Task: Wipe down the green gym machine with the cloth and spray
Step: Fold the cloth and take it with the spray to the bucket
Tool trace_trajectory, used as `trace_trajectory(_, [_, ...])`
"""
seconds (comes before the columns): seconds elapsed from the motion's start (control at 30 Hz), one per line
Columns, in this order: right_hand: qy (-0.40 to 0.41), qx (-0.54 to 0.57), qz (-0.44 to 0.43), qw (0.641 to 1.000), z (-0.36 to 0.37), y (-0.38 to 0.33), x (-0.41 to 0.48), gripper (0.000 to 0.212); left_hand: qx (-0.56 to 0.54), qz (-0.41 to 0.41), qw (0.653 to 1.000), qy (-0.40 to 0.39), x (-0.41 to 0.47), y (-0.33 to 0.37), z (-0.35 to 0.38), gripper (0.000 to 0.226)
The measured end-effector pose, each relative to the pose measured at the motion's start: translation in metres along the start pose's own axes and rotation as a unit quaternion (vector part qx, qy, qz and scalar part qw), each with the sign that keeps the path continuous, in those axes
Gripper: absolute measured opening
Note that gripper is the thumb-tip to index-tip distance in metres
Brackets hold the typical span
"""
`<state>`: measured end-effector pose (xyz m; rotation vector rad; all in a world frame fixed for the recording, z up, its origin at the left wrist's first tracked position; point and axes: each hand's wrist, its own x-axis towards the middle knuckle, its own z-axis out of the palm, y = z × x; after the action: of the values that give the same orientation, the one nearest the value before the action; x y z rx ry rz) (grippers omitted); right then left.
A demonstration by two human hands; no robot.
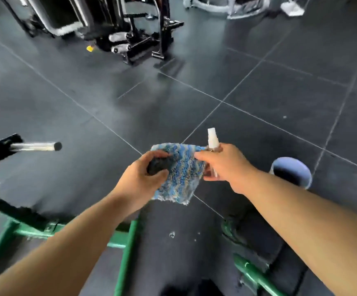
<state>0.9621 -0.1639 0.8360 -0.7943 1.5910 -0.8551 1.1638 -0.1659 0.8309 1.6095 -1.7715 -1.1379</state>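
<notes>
While the left hand (140, 176) pinches a fluffy blue cloth (180, 174) above the green metal frame (128, 240), the right hand (223, 167) grips a clear spray bottle (212, 141).

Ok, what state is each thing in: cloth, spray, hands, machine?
Cloth: held in the air between both hands.
Spray bottle: upright, in the right hand.
Left hand: grips the cloth.
Right hand: holds the bottle, touches the cloth.
Green machine frame: below the hands, not touched.

blue striped fluffy cloth (179, 176), hanging spread in the air, gripped by left hand (143, 178), small clear spray bottle (212, 142) with white nozzle, upright in right hand (222, 165) beside the cloth's edge, green gym machine (128, 248) frame low on the floor (258, 92) beneath
</notes>
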Motion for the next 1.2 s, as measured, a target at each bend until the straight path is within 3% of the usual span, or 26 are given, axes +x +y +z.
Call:
trace_trajectory(0.17, [0.101,0.101,0.053,0.988,-0.088,-0.009,0.092,0.025,0.089,0.05,0.986,-0.135,0.138,0.055,0.058,0.053])
trace_trajectory(0.4, [0.193,0.179,0.099,0.96,-0.182,-0.018,0.196,0.029,0.168,0.122,0.95,-0.231,0.297,0.116,0.15,0.054])
trace_trajectory(0.53, [0.26,0.204,0.15,0.932,-0.24,-0.015,0.218,0.026,0.195,0.191,0.906,-0.323,0.352,0.154,0.204,0.048])
trace_trajectory(0.67, [0.329,0.251,0.177,0.893,-0.287,-0.007,0.233,0.021,0.225,0.267,0.854,-0.384,0.406,0.187,0.265,0.047])
trace_trajectory(1.0, [0.544,0.346,0.269,0.716,-0.35,0.042,0.269,0.009,0.301,0.422,0.64,-0.568,0.487,0.245,0.433,0.054])
trace_trajectory(1.07, [0.554,0.332,0.28,0.71,-0.348,0.045,0.269,0.007,0.328,0.434,0.615,-0.572,0.489,0.248,0.443,0.054])
trace_trajectory(1.13, [0.568,0.349,0.298,0.683,-0.363,0.064,0.268,0.006,0.357,0.451,0.566,-0.59,0.49,0.252,0.482,0.054])
trace_trajectory(1.2, [0.567,0.359,0.304,0.676,-0.373,0.075,0.272,0.004,0.378,0.464,0.546,-0.587,0.488,0.258,0.505,0.054])
